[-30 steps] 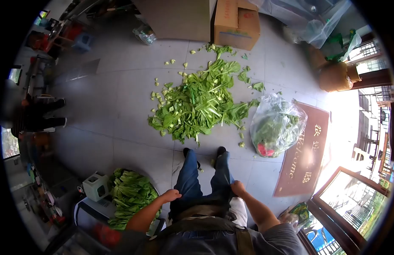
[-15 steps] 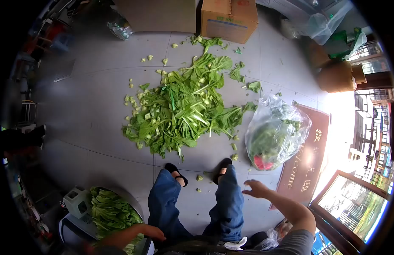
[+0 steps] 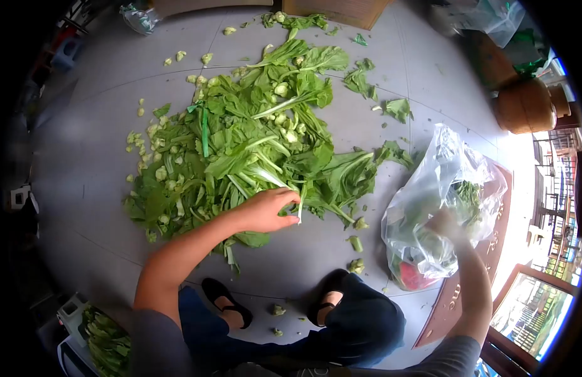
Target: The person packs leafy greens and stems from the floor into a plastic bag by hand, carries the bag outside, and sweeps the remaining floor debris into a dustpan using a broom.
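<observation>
Left hand at the near edge of the pile of greens, which lies loose on the floor; we take that pile as our landmark. Thumb stands apart from the curled fingers, with a pale stalk right at the tips. Whether they touch it, we cannot tell.

Right hand is at the clear plastic bag, just right of the pile. Blur and plastic hide the fingers; we cannot tell whether they are apart or clamped. Through the plastic we make out greenery and a red patch low down.

What has just changed: both hands have left the person's legs, one for the leaves, one for the bag. We judge the work is now properly in hand, leaves and bag both within reach together.

Against the earlier frame: pile and bag show larger, knees are more bent, and the black shoes stand just short of the pile. The cardboard box, beyond the pile, is now mostly cut off; so are the stacked greens, nearer us and left of it. A green strip lies on top of the pile in both.
</observation>
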### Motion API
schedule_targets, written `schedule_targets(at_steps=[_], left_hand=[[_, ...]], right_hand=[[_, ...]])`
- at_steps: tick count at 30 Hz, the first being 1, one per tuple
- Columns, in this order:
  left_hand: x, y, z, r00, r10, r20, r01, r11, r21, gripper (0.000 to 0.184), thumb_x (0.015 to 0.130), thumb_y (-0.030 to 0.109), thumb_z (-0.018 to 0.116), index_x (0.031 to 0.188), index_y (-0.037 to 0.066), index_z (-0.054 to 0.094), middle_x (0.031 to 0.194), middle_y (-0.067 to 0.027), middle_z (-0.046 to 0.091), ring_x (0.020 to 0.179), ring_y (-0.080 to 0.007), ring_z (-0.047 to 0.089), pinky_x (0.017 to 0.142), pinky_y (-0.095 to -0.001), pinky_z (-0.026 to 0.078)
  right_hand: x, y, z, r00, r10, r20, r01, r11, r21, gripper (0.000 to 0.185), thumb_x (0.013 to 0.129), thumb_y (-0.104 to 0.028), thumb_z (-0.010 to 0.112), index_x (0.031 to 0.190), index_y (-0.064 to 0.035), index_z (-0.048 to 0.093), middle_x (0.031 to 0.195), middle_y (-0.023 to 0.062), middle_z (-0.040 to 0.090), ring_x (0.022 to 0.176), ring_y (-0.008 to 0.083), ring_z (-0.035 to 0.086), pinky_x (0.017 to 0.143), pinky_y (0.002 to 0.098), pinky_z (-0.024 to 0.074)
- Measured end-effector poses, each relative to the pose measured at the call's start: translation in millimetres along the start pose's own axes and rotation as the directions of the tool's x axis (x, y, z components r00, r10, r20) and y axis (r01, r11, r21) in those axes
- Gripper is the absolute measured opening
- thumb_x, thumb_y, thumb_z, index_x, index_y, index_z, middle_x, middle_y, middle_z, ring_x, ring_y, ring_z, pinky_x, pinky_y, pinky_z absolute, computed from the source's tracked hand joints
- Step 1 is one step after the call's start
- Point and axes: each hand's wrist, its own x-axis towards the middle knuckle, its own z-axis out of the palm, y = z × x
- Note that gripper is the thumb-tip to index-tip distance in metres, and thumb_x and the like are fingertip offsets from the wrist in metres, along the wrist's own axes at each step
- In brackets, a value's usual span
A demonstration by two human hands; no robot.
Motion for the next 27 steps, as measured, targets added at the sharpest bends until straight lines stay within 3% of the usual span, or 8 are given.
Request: schedule_targets(at_steps=[1,6,9,12,13,14,20,27], left_hand=[[23.1,-5.0,26.8,0.992,0.106,-0.061,-0.103,0.993,0.059,0.045,0.08,0.027,0.059,0.115,0.002,0.045,0.12,-0.0154,0.046,0.109,-0.0262,0.048,0.09,-0.0352,0.04],[73.4,62.8,122.4,0.719,0.693,0.048,-0.526,0.498,0.689,0.059,0.076,0.012,0.057,0.131,0.009,0.034,0.132,-0.0083,0.037,0.127,-0.022,0.029,0.105,-0.0408,0.023],[91.9,82.1,169.5,0.475,0.876,0.082,-0.769,0.368,0.523,0.065,0.069,0.015,0.06,0.129,0.012,0.035,0.134,-0.0041,0.038,0.129,-0.0217,0.026,0.108,-0.0439,0.016],[119.6,69.9,185.2,0.635,0.699,0.328,-0.728,0.4,0.557,0.047,0.071,0.016,0.057,0.117,0.012,0.047,0.123,-0.0027,0.047,0.127,-0.0214,0.03,0.108,-0.047,0.011],[132.4,58.4,191.1,0.693,0.636,0.34,-0.66,0.37,0.654,0.037,0.071,0.016,0.057,0.108,0.013,0.054,0.115,-0.0022,0.053,0.126,-0.021,0.032,0.108,-0.0483,0.01],[144.7,47.2,197.0,0.746,0.567,0.35,-0.591,0.321,0.74,0.029,0.071,0.015,0.056,0.1,0.013,0.062,0.108,-0.0017,0.058,0.125,-0.0205,0.034,0.108,-0.0496,0.009],[171.9,-14.8,100.6,0.84,0.537,-0.074,-0.246,0.5,0.831,0.011,0.073,0.014,0.054,0.067,0.011,0.063,0.072,-0.0034,0.059,0.093,-0.0203,0.055,0.097,-0.041,0.03],[164.7,-70.5,48.8,0.847,0.417,-0.331,0.03,0.584,0.811,0.016,0.079,0.024,0.057,0.073,0.01,0.059,0.077,-0.0036,0.056,0.09,-0.0212,0.052,0.091,-0.0423,0.031]], right_hand=[[12.6,4.5,58.8,0.919,-0.325,-0.223,0.388,0.844,0.369,0.03,0.074,-0.024,0.06,0.1,-0.0099,0.059,0.096,0.0131,0.062,0.076,0.0192,0.062,0.066,0.0344,0.0502],[10.7,-133.8,163.6,0.884,-0.347,0.312,0.291,0.933,0.212,0.043,0.077,-0.014,0.049,0.119,-0.0054,0.046,0.104,0.0231,0.055,0.094,0.0353,0.055,0.082,0.0429,0.0435],[-19.0,-158.1,153.1,0.916,-0.393,-0.084,0.394,0.836,0.382,0.032,0.078,-0.015,0.053,0.109,-0.0052,0.054,0.099,0.0177,0.057,0.1,0.0288,0.051,0.086,0.0382,0.0398],[-27.7,-151.7,162.9,0.892,-0.435,-0.122,0.44,0.773,0.457,0.032,0.079,-0.017,0.056,0.109,-0.0061,0.053,0.092,0.0135,0.06,0.096,0.0249,0.051,0.087,0.0325,0.0376],[-31.4,-152.8,162.7,0.926,-0.362,-0.104,0.261,0.42,0.869,0.043,0.078,-0.015,0.059,0.119,-0.0079,0.045,0.08,0.0102,0.06,0.081,0.0217,0.055,0.076,0.0323,0.0423],[-41.9,-161.7,129.1,0.968,-0.215,0.131,0.015,0.57,0.821,0.046,0.078,-0.013,0.06,0.12,-0.0051,0.044,0.066,0.0054,0.054,0.063,0.0167,0.052,0.06,0.0299,0.0422],[-29.2,-155.0,93.4,0.986,-0.128,0.111,-0.139,-0.236,0.962,0.052,0.085,-0.035,0.056,0.122,-0.001,0.042,0.063,0.0008,0.05,0.052,0.0061,0.043,0.047,0.0207,0.0364],[-19.2,-81.6,72.0,0.966,0.154,-0.21,-0.031,0.869,0.494,0.045,0.086,-0.046,0.045,0.094,-0.0034,0.058,0.087,0.0208,0.059,0.081,0.0371,0.058,0.07,0.0442,0.0456]])
